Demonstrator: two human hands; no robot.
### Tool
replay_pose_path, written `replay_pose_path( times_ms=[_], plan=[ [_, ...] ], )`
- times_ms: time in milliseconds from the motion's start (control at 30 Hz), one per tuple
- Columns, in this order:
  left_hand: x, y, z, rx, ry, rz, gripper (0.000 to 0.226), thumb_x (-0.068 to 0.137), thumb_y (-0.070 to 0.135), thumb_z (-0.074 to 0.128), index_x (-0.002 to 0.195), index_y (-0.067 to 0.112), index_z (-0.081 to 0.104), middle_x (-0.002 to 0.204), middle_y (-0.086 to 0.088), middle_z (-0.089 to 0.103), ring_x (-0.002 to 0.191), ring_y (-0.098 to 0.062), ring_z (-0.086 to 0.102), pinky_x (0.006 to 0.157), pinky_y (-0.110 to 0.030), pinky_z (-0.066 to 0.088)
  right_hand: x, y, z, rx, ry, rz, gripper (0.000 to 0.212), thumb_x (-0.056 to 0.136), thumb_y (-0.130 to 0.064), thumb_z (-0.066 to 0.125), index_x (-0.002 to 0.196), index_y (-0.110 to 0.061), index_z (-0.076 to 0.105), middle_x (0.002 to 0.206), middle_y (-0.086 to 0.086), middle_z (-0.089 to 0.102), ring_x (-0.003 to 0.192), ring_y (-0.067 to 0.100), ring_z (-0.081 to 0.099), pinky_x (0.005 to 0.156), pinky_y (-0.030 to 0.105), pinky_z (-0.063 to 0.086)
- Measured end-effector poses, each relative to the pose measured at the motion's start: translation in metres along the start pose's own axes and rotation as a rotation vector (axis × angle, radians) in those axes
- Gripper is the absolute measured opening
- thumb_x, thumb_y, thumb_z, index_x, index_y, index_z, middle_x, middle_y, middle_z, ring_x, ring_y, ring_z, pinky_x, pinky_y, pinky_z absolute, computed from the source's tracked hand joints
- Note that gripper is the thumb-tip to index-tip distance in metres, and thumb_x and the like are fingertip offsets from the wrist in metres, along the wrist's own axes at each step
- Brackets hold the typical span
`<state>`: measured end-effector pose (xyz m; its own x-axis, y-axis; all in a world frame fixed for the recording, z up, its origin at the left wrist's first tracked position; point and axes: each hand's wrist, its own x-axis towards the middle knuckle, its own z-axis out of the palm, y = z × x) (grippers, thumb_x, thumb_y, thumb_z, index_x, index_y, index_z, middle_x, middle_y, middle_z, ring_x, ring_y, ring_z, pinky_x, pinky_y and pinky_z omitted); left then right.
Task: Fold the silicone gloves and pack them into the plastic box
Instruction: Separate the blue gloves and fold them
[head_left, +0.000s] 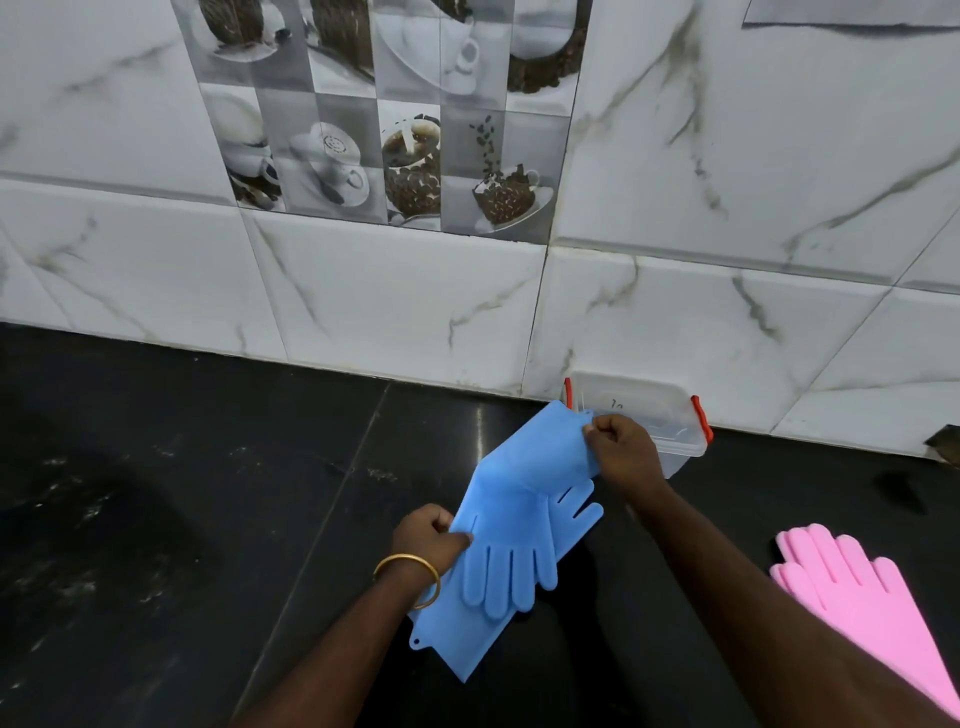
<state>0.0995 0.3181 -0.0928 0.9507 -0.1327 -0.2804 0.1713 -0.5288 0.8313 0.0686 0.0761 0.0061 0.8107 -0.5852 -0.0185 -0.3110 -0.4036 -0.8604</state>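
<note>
Two blue silicone gloves (511, 493) are held above the black counter, overlapping, with their fingers hanging down in the middle. My left hand (428, 535) pinches the lower glove at its left edge, near the fingers. My right hand (621, 452) pinches the far cuff of the upper glove, lifted just in front of the clear plastic box (670, 415). The box has red clips, stands open against the wall, and its near side is partly hidden by my right hand and the glove. Pink silicone gloves (857, 597) lie flat on the counter at the right.
The black stone counter (182, 519) runs left and forward from the tiled wall (415, 291). A small dark object (945, 441) sits at the right edge by the wall.
</note>
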Motion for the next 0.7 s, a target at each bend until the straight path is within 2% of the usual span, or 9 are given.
replay_pose_path(
  times_ms=[100,167,233,333,400,433,500,567,700],
  plan=[
    [-0.003,0.019,-0.008,-0.265,-0.109,0.005,0.019,0.07,0.018,0.07,0.063,0.016,0.052,0.061,-0.001,0.053,0.056,-0.015,0.051,0.055,-0.025,0.039,-0.001,-0.012,-0.011,0.028,0.01,-0.085,0.014,0.095,-0.021,0.057,0.089,-0.011,0.064,0.091,0.005,0.064,0.084,0.019,0.055,0.077,0.036,0.044],
    [-0.004,0.036,-0.016,-0.648,-0.269,-0.109,0.006,0.075,0.015,0.058,0.075,0.009,0.059,0.072,-0.014,0.06,0.057,-0.021,0.062,0.057,-0.027,0.048,-0.004,-0.024,-0.026,0.109,0.024,-0.094,0.014,0.094,-0.022,0.058,0.091,-0.011,0.066,0.093,0.007,0.066,0.084,0.019,0.058,0.076,0.038,0.05],
    [-0.003,0.051,-0.029,-0.949,-0.472,-0.224,0.031,0.075,0.021,0.052,0.095,0.0,0.066,0.082,-0.02,0.069,0.064,-0.028,0.069,0.063,-0.032,0.056,-0.008,-0.036,-0.044,0.265,-0.01,-0.057,0.015,0.094,-0.025,0.059,0.094,-0.012,0.068,0.092,0.008,0.071,0.08,0.018,0.063,0.071,0.039,0.056],
    [0.002,0.061,-0.042,-1.12,-0.665,-0.225,0.06,0.081,0.05,0.059,0.115,0.001,0.065,0.1,-0.02,0.072,0.088,-0.034,0.069,0.081,-0.046,0.057,-0.013,-0.048,-0.075,0.469,-0.087,-0.002,0.017,0.094,-0.027,0.059,0.093,-0.014,0.069,0.09,0.003,0.074,0.075,0.013,0.068,0.06,0.028,0.056],
    [-0.001,0.055,-0.04,-0.913,-0.816,-0.244,0.074,0.082,0.07,0.052,0.121,0.008,0.064,0.111,-0.015,0.07,0.098,-0.034,0.066,0.09,-0.053,0.051,-0.018,-0.047,-0.089,0.558,-0.11,0.034,0.015,0.095,-0.024,0.059,0.088,-0.016,0.069,0.087,-0.001,0.076,0.075,0.011,0.07,0.057,0.024,0.055],
    [-0.005,0.05,-0.035,-0.718,-0.876,-0.243,0.067,0.082,0.065,0.057,0.121,0.01,0.064,0.11,-0.012,0.07,0.096,-0.033,0.067,0.089,-0.053,0.052,-0.022,-0.043,-0.093,0.575,-0.107,0.06,0.017,0.097,-0.023,0.057,0.086,-0.017,0.069,0.085,-0.001,0.076,0.075,0.011,0.071,0.056,0.024,0.055],
    [-0.014,0.044,-0.023,-0.424,-0.924,-0.214,0.054,0.075,0.036,0.08,0.12,0.01,0.062,0.108,-0.007,0.071,0.093,-0.028,0.07,0.086,-0.048,0.055,-0.03,-0.031,-0.1,0.557,-0.094,0.123,0.02,0.099,-0.022,0.055,0.086,-0.016,0.069,0.085,0.002,0.076,0.074,0.012,0.072,0.055,0.024,0.055],
    [-0.023,0.046,-0.008,-0.346,-0.873,-0.194,0.055,0.066,0.021,0.088,0.116,0.012,0.065,0.103,-0.005,0.073,0.087,-0.021,0.071,0.082,-0.038,0.056,-0.039,-0.017,-0.108,0.562,-0.074,0.182,0.02,0.1,-0.02,0.053,0.092,-0.012,0.069,0.088,0.006,0.074,0.075,0.016,0.072,0.054,0.026,0.054],
    [-0.051,0.064,0.022,-0.354,-0.75,-0.172,0.041,0.068,0.028,0.083,0.105,0.016,0.072,0.1,-0.002,0.075,0.089,-0.019,0.072,0.08,-0.031,0.055,-0.055,-0.011,-0.127,0.578,-0.069,0.18,0.017,0.1,-0.018,0.053,0.101,-0.006,0.064,0.093,0.012,0.07,0.08,0.021,0.068,0.064,0.034,0.055]
  ],
)
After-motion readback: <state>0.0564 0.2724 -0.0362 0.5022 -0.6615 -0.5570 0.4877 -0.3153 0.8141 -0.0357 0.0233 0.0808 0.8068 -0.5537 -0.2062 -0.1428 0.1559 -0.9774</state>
